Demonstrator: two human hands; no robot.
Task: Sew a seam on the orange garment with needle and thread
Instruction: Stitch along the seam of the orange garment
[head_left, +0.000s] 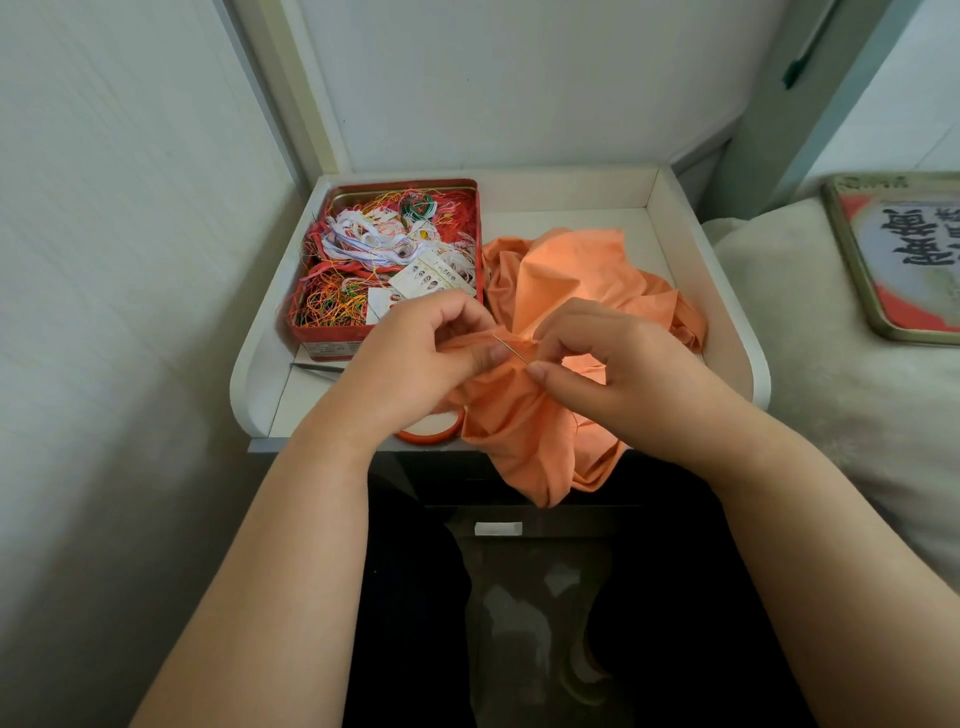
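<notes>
our left hand (415, 353) pinches the crumpled orange cotton garment (550, 291); our right hand (613, 364) seemingly pinches the thin steel needle (510, 349), its thread barely visible.

A red tin (470, 244) crammed with tangled coloured threads and paper cards sat beyond and left of the grip on a white tray-topped stand (727, 332). A thin metal tool (317, 367), possibly scissors, lay left. A tin lid (852, 270) rested far right on pale bedding (831, 415).
</notes>
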